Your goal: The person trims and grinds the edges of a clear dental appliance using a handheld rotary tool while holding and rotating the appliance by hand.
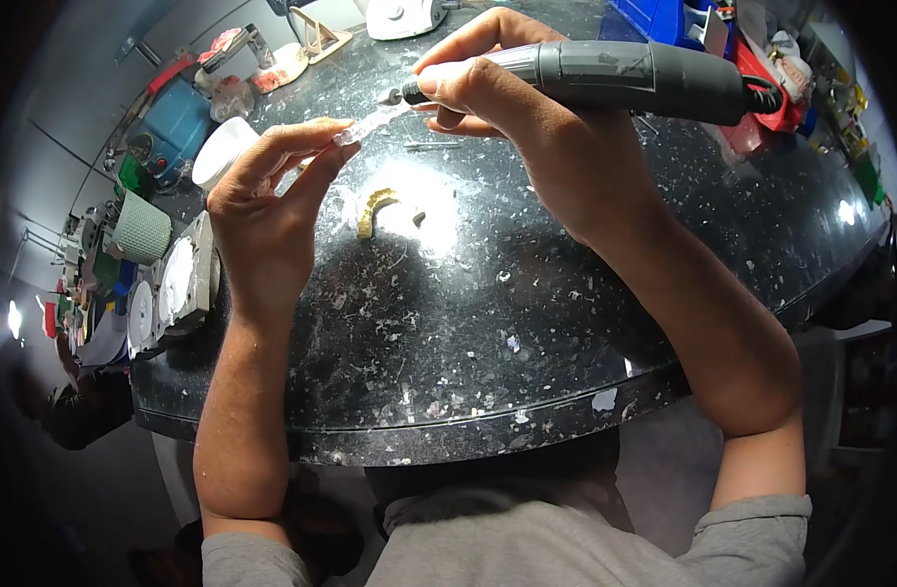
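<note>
A clear, transparent piece [375, 121] is pinched between the thumb and fingers of my left hand [277, 186], at the upper left over the dark table. My right hand [527, 117] is wrapped round a grey rotary handpiece [625, 78], its cable leaving at the right end. The handpiece's small bit [391, 97] points left, close to the clear piece; whether they touch I cannot tell. Below, in the bright light spot, lie a yellowish curved piece [371, 211] and a small dark bit [418, 216]. A thin metal tool [434, 146] lies on the table above them.
The black speckled table [448, 362] carries white debris. Along its left side are a white round container [224, 152], a pale basket [141, 230], a blue device [178, 122] and white plaster pieces [178, 274]. A blue bin [659, 22] stands at the back right, a white device [404, 18] at the back.
</note>
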Tool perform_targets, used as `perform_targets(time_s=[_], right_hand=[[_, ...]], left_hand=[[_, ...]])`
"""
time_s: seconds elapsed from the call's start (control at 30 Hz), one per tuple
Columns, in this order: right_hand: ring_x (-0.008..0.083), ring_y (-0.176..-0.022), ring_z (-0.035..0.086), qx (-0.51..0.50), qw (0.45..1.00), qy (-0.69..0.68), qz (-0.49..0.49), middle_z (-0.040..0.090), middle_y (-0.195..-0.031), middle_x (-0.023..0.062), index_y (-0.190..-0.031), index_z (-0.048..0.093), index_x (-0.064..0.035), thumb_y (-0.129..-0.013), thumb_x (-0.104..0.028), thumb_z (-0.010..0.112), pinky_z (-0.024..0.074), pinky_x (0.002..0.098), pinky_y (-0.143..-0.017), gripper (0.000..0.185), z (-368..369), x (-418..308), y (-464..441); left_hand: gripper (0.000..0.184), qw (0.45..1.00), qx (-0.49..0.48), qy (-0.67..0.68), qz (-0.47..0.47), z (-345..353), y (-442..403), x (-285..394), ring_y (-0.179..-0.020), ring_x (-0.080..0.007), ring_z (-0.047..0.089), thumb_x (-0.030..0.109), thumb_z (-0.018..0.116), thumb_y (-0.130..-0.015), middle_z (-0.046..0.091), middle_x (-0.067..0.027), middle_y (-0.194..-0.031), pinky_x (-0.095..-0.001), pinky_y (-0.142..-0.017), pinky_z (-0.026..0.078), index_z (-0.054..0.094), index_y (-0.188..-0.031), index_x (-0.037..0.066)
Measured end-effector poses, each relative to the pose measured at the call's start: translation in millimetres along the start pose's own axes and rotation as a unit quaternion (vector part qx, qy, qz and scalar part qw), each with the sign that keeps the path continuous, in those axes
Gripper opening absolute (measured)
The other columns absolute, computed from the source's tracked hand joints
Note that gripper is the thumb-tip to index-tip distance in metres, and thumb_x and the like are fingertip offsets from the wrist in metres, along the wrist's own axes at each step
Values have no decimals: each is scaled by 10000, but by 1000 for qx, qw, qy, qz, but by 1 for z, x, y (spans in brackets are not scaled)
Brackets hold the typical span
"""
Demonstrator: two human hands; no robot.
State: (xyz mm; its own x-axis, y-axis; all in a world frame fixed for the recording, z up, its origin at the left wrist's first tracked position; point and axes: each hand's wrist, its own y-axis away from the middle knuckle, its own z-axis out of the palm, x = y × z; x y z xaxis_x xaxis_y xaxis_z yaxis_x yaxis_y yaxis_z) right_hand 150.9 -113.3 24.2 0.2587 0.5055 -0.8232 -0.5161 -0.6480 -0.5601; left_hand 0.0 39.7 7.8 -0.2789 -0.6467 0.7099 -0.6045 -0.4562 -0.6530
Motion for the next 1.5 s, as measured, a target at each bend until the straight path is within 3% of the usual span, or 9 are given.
perform_targets(time_s=[0.3, 0.57, 0.67, 0.77, 0.87, 0.97, 1.07, 1.37, 1.5], right_hand=[[45, -684, 573, -27, 999, 31, 1, 624, -738, -3, -941, 652, -46, -930, -173, 695, 451, 221, -611, 134, -1, -1, 3], [52, -678, 573, -20, 991, 104, -78, 616, -726, -3, -949, 652, -46, -929, -205, 697, 457, 229, -623, 166, 0, 3, 1], [55, -660, 578, 3, 999, 47, 1, 623, -724, 1, -964, 651, -42, -931, -208, 697, 464, 225, -617, 175, -2, 3, 2], [57, -646, 583, 9, 999, 36, 8, 633, -726, 7, -973, 648, -35, -932, -200, 697, 467, 223, -607, 177, 1, 0, 3], [61, -667, 595, -13, 994, 108, -5, 643, -738, 16, -966, 648, -35, -930, -200, 699, 470, 224, -617, 177, -3, -2, 5], [67, -669, 592, -28, 996, 44, -75, 639, -741, 17, -963, 650, -39, -930, -208, 694, 466, 229, -619, 178, -1, 14, 1], [69, -675, 584, -9, 991, 133, -11, 622, -738, 16, -969, 653, -41, -927, -196, 690, 462, 235, -621, 165, -3, -1, 5], [60, -664, 555, -74, 996, 53, -19, 587, -743, 8, -953, 632, -38, -916, -145, 693, 450, 236, -601, 129, 0, 2, 3], [60, -664, 555, -43, 992, 108, -52, 585, -742, 6, -971, 628, -40, -919, -168, 700, 452, 236, -600, 155, -1, 7, 4]], left_hand=[[171, 991, 8, -123, 49, -3, -2, -2, -882, -95, 688, -29, 759, -837, 758, -48, -940, -240, -813, 529, 759, -996, 34], [175, 975, 19, -204, 91, -4, -3, 3, -829, -115, 681, 9, 789, -819, 755, -57, -917, -253, -767, 520, 764, -989, 47], [183, 969, 12, -219, 117, -6, -4, 5, -826, -124, 677, 2, 789, -812, 755, -58, -922, -259, -761, 517, 765, -987, 52], [193, 957, 1, -241, 159, -6, -6, 8, -836, -143, 679, -4, 787, -802, 756, -60, -928, -268, -769, 518, 766, -983, 57], [199, 946, -6, -269, 183, -7, -7, 9, -850, -164, 680, -5, 789, -790, 756, -59, -935, -278, -787, 518, 766, -976, 61], [203, 941, -3, -278, 193, -7, -7, 9, -861, -176, 680, -3, 792, -782, 757, -58, -939, -286, -801, 516, 768, -971, 66], [205, 938, -7, -285, 197, -6, -7, 11, -870, -179, 678, 2, 795, -778, 757, -56, -940, -290, -807, 511, 771, -967, 76], [218, 928, -11, -304, 213, -5, -7, 14, -857, -180, 653, 31, 812, -764, 744, -43, -919, -298, -799, 499, 782, -968, 102], [222, 928, -13, -304, 215, -4, -5, 16, -852, -181, 641, 40, 817, -757, 735, -36, -905, -303, -796, 498, 785, -966, 106]])
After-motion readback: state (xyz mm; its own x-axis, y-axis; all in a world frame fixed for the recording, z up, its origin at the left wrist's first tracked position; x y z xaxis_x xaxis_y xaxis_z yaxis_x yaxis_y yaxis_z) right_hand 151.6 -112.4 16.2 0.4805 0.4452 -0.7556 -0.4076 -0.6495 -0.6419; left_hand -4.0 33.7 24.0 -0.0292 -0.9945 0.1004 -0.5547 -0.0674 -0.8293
